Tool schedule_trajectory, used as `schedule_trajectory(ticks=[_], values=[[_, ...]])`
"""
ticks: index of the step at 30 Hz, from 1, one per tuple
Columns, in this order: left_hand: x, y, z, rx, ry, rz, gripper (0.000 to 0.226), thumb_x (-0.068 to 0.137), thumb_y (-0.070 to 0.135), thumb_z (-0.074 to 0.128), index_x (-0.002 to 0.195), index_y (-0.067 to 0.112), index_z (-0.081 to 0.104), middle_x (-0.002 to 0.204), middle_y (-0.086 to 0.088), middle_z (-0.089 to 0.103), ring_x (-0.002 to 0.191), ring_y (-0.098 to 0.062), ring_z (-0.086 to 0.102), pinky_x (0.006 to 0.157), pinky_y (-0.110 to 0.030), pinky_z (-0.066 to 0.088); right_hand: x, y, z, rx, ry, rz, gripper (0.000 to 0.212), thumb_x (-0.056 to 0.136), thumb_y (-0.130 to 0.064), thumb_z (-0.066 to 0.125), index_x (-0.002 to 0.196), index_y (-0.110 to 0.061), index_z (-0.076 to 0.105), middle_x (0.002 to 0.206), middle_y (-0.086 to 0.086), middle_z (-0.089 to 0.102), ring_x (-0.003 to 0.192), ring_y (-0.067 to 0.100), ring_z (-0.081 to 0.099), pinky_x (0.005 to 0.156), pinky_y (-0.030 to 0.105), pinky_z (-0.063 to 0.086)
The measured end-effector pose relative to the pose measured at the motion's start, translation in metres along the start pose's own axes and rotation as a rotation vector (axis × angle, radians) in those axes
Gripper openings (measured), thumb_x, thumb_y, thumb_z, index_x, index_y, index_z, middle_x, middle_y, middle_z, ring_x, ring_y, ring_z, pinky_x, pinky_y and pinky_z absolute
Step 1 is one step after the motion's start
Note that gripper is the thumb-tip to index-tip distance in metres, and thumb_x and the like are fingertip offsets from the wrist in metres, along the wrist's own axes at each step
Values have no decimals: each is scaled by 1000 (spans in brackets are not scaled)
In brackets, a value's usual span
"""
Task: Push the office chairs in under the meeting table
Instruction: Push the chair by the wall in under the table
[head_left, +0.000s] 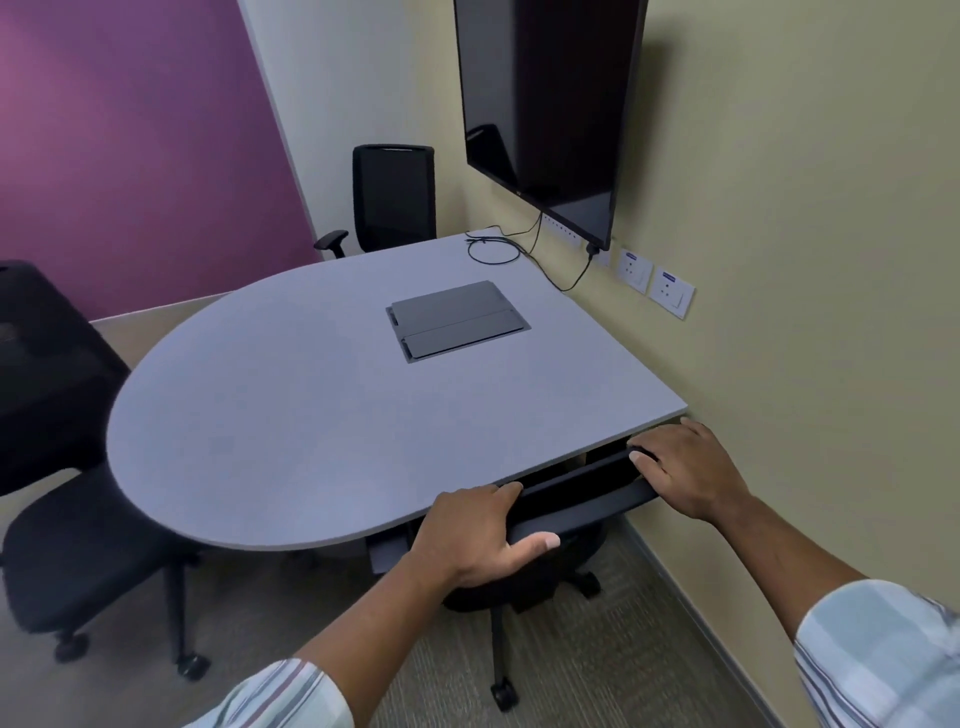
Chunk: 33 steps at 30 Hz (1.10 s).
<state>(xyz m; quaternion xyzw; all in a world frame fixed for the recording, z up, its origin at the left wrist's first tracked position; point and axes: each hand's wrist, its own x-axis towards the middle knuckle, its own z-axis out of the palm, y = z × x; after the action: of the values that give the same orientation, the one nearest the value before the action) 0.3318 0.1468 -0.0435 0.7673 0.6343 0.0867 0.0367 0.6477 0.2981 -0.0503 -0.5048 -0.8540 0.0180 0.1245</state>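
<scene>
Black chair back (582, 499) at five o'clock gripped by left hand (467, 535) and right hand (685, 467), seemingly nearly under bench (311, 415): push evenly, straight.

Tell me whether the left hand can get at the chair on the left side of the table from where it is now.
Probably not without stepping over. The left hand is closed on the backrest of the near chair, and the left chair stands well off, past the rounded end of the table. Nothing blocks it; it just looks too far away.
</scene>
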Motion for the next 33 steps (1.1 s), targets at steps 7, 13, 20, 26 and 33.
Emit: schedule_trajectory(ticks=[7,13,20,26,33], values=[[26,3,-1,-3,26,-37,77,90,98,28,111,30,58,91,7,69,81,-20,63,66,-37,43,32,18,2,24,21,-56,47,98,-45,41,110,-22,79,110,-5,81,108,22,71,115,51,38],[48,1,-2,-1,-4,-69,75,91,96,31,106,27,59,87,7,68,78,-19,62,71,-41,55,56,31,7,24,15,-67,45,99,-44,40,107,-23,79,106,-5,80,103,22,70,115,50,37],[70,-14,2,-20,-1,-65,75,92,94,32,113,29,63,90,9,70,78,-15,63,70,-36,55,78,39,17,1,45,-68,45,98,-46,37,95,-23,76,96,-3,78,96,24,69,105,44,36],[74,-20,4,-9,-31,-44,78,92,95,29,115,29,62,90,9,70,78,-15,63,69,-36,54,79,40,20,-34,71,-67,43,98,-44,39,89,-20,73,90,0,77,90,25,68,97,37,33],[72,-20,5,-13,-23,-79,63,106,75,20,121,29,60,99,6,73,85,-17,64,76,-42,57,79,36,17,-43,22,-56,46,102,-42,36,94,-15,72,95,3,77,96,26,68,106,42,34]])
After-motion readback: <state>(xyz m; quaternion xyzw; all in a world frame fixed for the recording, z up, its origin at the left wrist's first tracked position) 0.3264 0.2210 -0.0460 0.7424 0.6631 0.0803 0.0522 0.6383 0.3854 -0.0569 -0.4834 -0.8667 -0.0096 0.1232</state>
